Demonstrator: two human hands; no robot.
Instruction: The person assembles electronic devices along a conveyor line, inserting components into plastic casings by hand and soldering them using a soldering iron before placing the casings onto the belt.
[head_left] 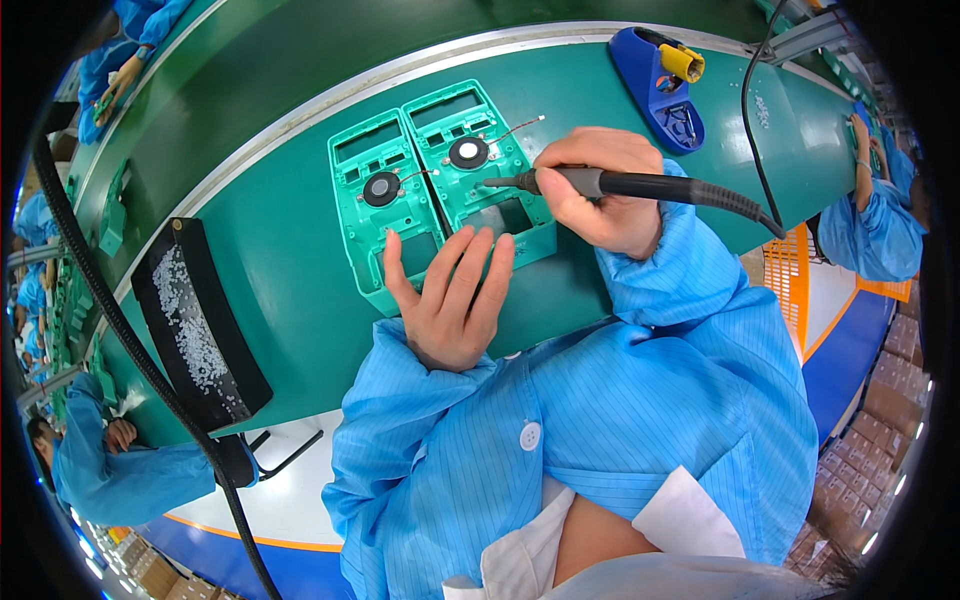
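Note:
Two green plastic housings lie side by side on the green bench, the left housing (345, 225) and the right housing (512, 165). Each carries a round black speaker with thin wires: the left speaker (381, 189) has a dark centre, the right speaker (468, 152) a pale one. My right hand (605, 190) is closed around a black soldering iron (650, 186), its tip pointing left over the right housing below the speaker. Whether the tip touches is hard to see. Fingers spread, my left hand (455, 300) rests on the lower part of the housings.
A blue soldering iron stand (655, 95) with a yellow holder stands at the far right. To the left lies a black tray (180, 300) of small clear pieces. A thick black cable (110, 300) crosses the left side. Co-workers in blue sit at both sides.

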